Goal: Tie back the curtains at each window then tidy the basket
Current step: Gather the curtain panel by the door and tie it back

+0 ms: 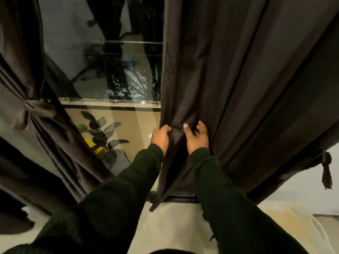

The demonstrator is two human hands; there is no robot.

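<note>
A dark brown curtain hangs loose over the right half of the window. My left hand grips its inner edge, fingers curled round the fabric. Beside it, my right hand gathers a fold of the same curtain, thumb up and fingers bent into the cloth. On the left side, the other curtain is bunched and held by a tieback. A loose tieback strip dangles at the far right edge of the right curtain. No basket is in view.
The window glass between the curtains reflects the room. Behind the glass a leafy plant stands. A pale floor lies below my arms, with a white wall at the lower right.
</note>
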